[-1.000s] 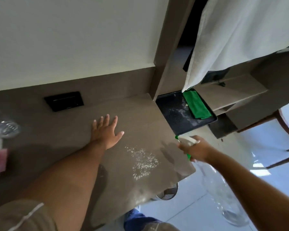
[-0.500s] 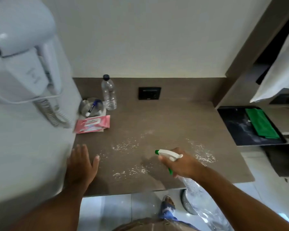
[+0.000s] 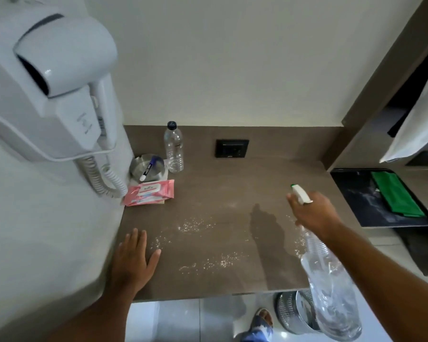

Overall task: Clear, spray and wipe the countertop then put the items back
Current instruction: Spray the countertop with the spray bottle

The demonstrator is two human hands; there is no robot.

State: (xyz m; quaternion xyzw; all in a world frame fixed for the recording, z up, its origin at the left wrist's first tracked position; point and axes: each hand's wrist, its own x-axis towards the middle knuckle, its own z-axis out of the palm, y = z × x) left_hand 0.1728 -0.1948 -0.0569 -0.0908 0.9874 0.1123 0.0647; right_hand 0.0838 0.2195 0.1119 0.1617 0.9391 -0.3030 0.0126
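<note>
The brown countertop [image 3: 232, 193] carries patches of white spray droplets near its front and middle. My right hand [image 3: 314, 211] grips a clear spray bottle [image 3: 329, 287] with a white and green nozzle, held above the right part of the counter and pointing left. My left hand [image 3: 134, 260] lies flat, fingers apart, on the front left corner. At the back left stand a clear water bottle [image 3: 174, 149], a metal ashtray [image 3: 146, 166] with a pen in it, and a pink wipes pack [image 3: 150, 192]. A green cloth [image 3: 395, 193] lies on a black tray [image 3: 361, 201] to the right.
A white wall-mounted hair dryer [image 3: 59, 77] with a coiled cord hangs at the left. A black socket [image 3: 232, 148] sits in the backsplash. A metal bin [image 3: 294, 314] and my foot are on the floor below the counter's front edge. White fabric hangs at the upper right.
The view swung left from the tray side to the whole counter. My right hand with the spray bottle moved right and away from me. My left hand stays flat at the front left.
</note>
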